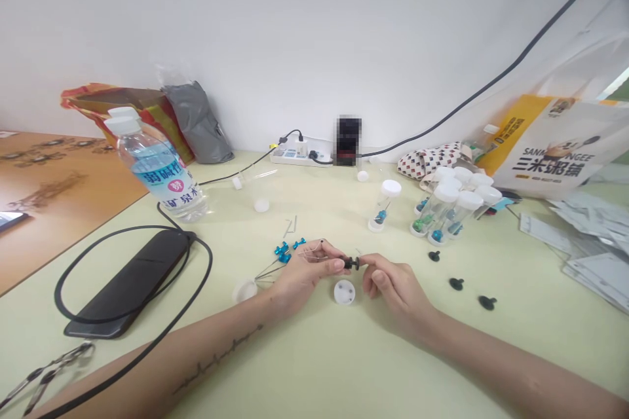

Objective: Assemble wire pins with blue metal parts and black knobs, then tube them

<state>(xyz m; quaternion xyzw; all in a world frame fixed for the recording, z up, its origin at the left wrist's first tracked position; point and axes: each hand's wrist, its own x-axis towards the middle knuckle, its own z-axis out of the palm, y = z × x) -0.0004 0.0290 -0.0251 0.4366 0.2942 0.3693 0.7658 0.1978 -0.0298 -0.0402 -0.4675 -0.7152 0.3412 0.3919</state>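
My left hand (307, 273) is closed in a pinch on a small black spool-shaped part (350, 263) with a round disc at its end. Thin metal wires show by its fingers; whether they are held I cannot tell. The index fingertip of my right hand (396, 281) touches the disc end, its thumb apart from the part and the other fingers curled. Below the part sits a white round cap (344, 292) with small dark pieces in it. Several blue metal parts (283, 251) and thin hex keys (268, 272) lie beside my left hand, near another white cap (246, 290).
Capped clear tubes (445, 209) with blue and green parts stand right, one tube (384, 206) apart. Several black disc-shaped pieces (457, 284) lie by my right hand. Left are a water bottle (164, 170), black power bank (128, 281) and looped cable (211, 262). A power strip (289, 157) is behind.
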